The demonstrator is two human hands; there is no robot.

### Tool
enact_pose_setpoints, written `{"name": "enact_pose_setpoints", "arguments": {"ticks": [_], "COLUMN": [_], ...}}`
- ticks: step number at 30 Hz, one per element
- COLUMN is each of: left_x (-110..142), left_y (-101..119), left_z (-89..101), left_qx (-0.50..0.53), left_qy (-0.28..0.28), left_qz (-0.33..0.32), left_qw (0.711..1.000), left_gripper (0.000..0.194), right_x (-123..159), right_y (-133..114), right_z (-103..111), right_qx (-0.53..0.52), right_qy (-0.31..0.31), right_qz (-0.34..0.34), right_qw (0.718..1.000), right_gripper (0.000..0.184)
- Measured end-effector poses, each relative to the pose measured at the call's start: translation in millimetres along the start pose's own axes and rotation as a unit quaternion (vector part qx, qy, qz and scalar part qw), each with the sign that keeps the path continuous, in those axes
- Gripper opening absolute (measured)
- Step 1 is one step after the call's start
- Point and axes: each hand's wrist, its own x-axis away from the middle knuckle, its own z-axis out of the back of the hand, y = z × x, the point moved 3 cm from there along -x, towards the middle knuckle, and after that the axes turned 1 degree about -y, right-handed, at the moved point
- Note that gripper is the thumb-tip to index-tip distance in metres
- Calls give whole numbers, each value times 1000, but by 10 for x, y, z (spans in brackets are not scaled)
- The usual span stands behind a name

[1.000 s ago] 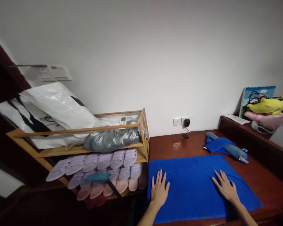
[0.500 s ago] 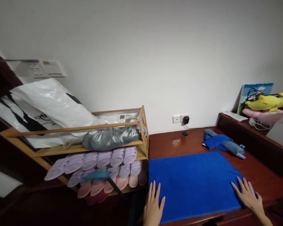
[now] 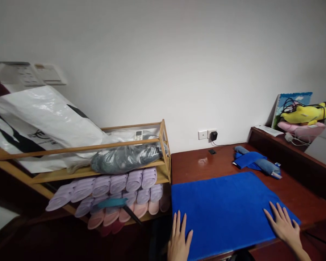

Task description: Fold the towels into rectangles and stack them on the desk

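Observation:
A blue cloth [image 3: 228, 210] is spread flat over the near part of the reddish-brown desk [image 3: 190, 166]. On its left edge rests my left hand [image 3: 178, 237], fingers stretched out and pointing away from me. My right hand [image 3: 284, 223] lies palm down on the cloth's right side, its fingers spread. Neither hand grips anything. Farther back on the desk, a rolled bundle of denim [image 3: 268, 167] has a blue cloth band [image 3: 250, 159] across it.
Left of the desk stands a wooden shoe rack [image 3: 167, 152] with several lilac and pink slippers [image 3: 134, 181], a white plastic bag [image 3: 51, 119] and a remote control [image 3: 138, 135]. A plugged-in black adapter [image 3: 213, 136] is on the wall. A yellow plush toy [image 3: 305, 114] sits on the right ledge.
The view has shifted slightly. My right hand has slid a little up and left relative to the picture; both hands stay flat on the cloth.

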Motion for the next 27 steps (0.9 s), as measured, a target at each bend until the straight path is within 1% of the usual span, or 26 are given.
{"name": "enact_pose_setpoints", "arguments": {"ticks": [2,4,6,7,9,10,13,15,17,21,25,27], "left_x": [25,46,61,64,61,54,19,-15,-56,-134,-145,-126], "left_y": [26,53,68,66,44,27,-22,-31,-7,103,196,222], "left_z": [-58,-120,-173,-194,-231,-247,-290,-314,-333,-339,-247,-179], "left_qx": [-50,-94,-112,-112,-103,-98,-87,-90,-96,-100,-91,-88], "left_qy": [18,40,57,61,55,47,27,26,29,26,33,23], "left_qz": [1,0,-2,-2,-1,0,10,23,32,18,-4,-16], "left_qw": [999,995,992,992,993,994,996,995,994,995,995,996], "left_gripper": [52,52,52,52,51,52,54,56,57,56,54,53], "right_x": [3,-9,-55,-92,-184,-232,-358,-420,-467,-541,-648,-687], "right_y": [31,15,-68,-131,-276,-345,-475,-471,-424,-318,-206,-175], "right_z": [13,28,74,108,172,184,114,40,-13,-60,-57,-7], "right_qx": [5,29,58,66,55,43,29,35,39,38,29,10], "right_qy": [-1,-12,-11,-1,27,31,1,-9,1,11,-6,-32], "right_qz": [0,19,42,44,26,11,-8,-14,-13,-9,-7,-9], "right_qw": [1000,999,997,997,998,999,1000,999,999,999,1000,999], "right_gripper": [71,67,63,63,68,70,73,73,74,73,72,71]}}
